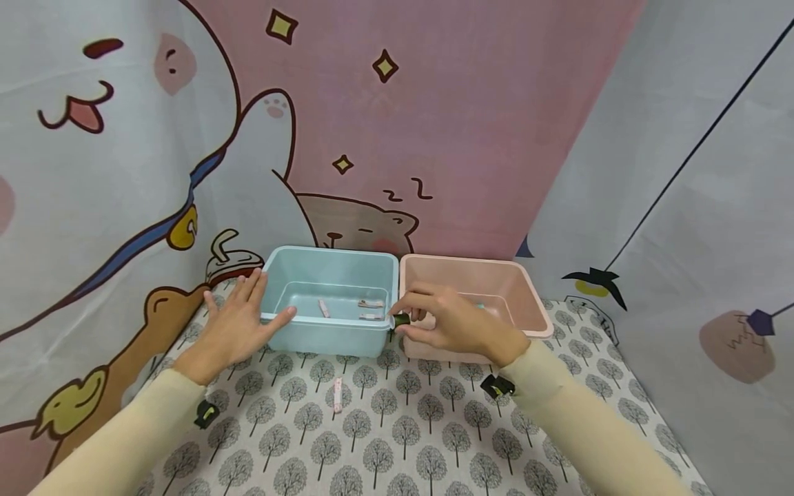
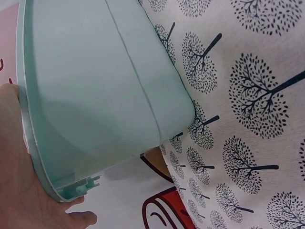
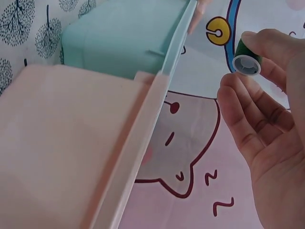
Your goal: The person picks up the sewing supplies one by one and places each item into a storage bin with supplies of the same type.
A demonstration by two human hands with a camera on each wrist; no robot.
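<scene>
My right hand (image 1: 449,320) pinches a small spool of dark green thread (image 3: 248,58) between thumb and index finger. In the head view it is above the adjoining rims of the two bins. The spool's white end faces the right wrist camera. My left hand (image 1: 234,327) lies with spread, straight fingers against the near left corner of the light blue bin (image 1: 329,337). Several small, slim pinkish pieces (image 1: 324,308) lie on that bin's floor; their kind is too small to tell. A pink bin (image 1: 530,303) stands beside it, partly hidden by my right hand.
One slim pink piece (image 1: 338,395) lies on the tree-print cloth (image 1: 406,441) in front of the blue bin. Something small and teal (image 1: 480,306) shows inside the pink bin. A cartoon-printed curtain (image 1: 471,124) hangs close behind both bins.
</scene>
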